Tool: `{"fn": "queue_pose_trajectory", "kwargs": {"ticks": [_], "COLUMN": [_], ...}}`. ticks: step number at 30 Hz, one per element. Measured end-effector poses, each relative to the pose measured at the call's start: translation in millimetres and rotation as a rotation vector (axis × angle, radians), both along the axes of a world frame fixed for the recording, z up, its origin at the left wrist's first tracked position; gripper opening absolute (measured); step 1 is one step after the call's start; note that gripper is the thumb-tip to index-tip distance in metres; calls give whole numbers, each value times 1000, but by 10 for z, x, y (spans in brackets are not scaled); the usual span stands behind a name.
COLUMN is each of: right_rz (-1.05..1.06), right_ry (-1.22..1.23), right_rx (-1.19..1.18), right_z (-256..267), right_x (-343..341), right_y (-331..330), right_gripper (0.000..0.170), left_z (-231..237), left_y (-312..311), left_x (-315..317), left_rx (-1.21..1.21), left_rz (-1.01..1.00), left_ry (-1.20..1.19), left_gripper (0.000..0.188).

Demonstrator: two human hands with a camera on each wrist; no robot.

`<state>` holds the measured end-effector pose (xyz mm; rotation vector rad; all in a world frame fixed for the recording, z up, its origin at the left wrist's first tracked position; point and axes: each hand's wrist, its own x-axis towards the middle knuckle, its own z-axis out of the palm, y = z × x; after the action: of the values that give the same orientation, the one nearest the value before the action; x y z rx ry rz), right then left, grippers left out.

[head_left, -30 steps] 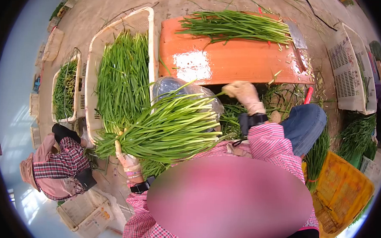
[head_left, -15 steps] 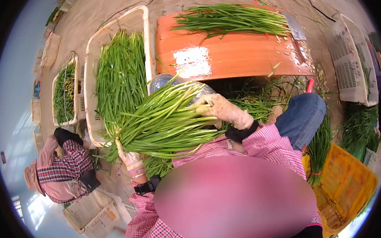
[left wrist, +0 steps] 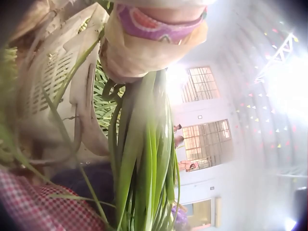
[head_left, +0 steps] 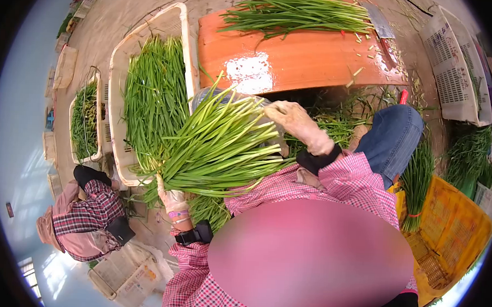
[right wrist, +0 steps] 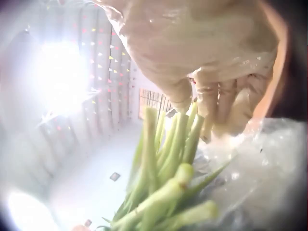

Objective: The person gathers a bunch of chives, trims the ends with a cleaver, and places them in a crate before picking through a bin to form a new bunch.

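A thick bunch of long green stalks (head_left: pixel 219 147) fans out over the person's lap, pale cut ends to the right. The left hand (head_left: pixel 172 198), in a thin glove, grips its leafy end; in the left wrist view the leaves (left wrist: pixel 144 159) hang from the gloved hand (left wrist: pixel 144 53). At the upper cut ends is the gloved right hand (head_left: pixel 299 123). The right wrist view shows this hand (right wrist: pixel 192 108) with thumb and forefinger pinching a stalk end beside several other pale ends (right wrist: pixel 166 144). Clear plastic (head_left: pixel 235 97) lies behind the bunch.
A white crate (head_left: pixel 191 58) of green stalks stands left of an orange board (head_left: pixel 316 63), which bears another bunch (head_left: pixel 301 14) and a broad blade (head_left: pixel 379 22). Yellow crate (head_left: pixel 454 217) at right, white crate (head_left: pixel 453 69) upper right. Another person (head_left: pixel 89 218) crouches at left.
The right hand came in from the right to the bunch's cut ends, then shifted slightly up and right along them. The left hand keeps its grip; the bunch's upper stalks have fanned more upright.
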<state>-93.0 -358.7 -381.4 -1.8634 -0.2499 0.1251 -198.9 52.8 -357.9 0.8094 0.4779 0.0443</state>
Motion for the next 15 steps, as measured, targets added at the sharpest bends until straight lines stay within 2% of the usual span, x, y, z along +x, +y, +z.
{"fn": "queue_pose_trajectory", "kwargs": {"ticks": [1,3,4,6,8,9,11,12,13,15], "right_rz": [45,-22,-52,-141,-250,-314,-191,-91,-17,-22], "right_ry": [64,283,389,295,248,288,289,378,396,352], "right_rx": [90,189,236,244,175,367,564,633,465,335], "right_z": [47,71,70,-22,25,-1,8,28,62,222], "right_x": [58,103,130,164,170,152,32,-15,-72,-211], "right_y": [55,239,291,278,101,-16,-225,-278,-342,-245], "right_gripper": [33,28,25,22,22,23,27,31,32,33], "left_z": [-15,-72,-123,-172,-200,-191,-133,-117,-162,-265], "left_y": [-3,42,97,183,222,201,140,108,153,294], "left_x": [-7,-17,-22,-40,-72,-88,-79,-69,-77,-98], "left_rx": [63,196,173,124,211,253,195,166,178,205], "left_rz": [27,87,92,102,29,-6,81,119,69,-22], "left_ry": [37,105,103,103,47,20,80,112,85,21], "left_gripper": [44,45,44,44,43,43,41,40,40,39]}}
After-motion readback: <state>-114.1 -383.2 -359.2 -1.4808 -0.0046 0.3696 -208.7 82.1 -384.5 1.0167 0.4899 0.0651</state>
